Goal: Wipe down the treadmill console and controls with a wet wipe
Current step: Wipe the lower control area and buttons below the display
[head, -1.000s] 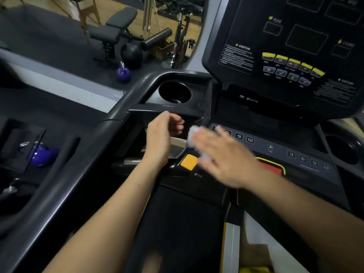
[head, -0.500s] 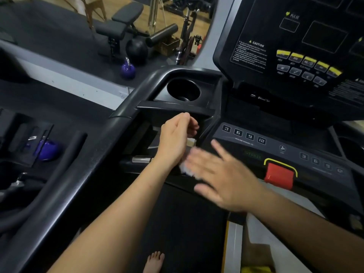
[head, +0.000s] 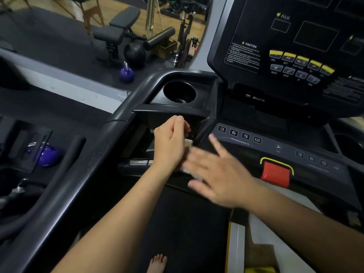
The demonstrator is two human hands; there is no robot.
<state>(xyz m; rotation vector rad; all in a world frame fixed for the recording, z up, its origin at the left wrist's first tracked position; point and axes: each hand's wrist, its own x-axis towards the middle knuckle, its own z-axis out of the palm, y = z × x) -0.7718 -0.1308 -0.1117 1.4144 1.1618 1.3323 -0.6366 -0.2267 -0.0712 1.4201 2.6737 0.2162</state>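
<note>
the right hand lies flat, fingers straight and spread, pressing the wet wipe under its fingertips onto the treadmill console front edge, likely for broad contact. the left hand, just beside it, is curled; i cannot tell whether it holds anything.

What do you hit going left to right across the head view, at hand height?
purple kettlebell → left hand → right hand → red stop button → right cup holder
</note>
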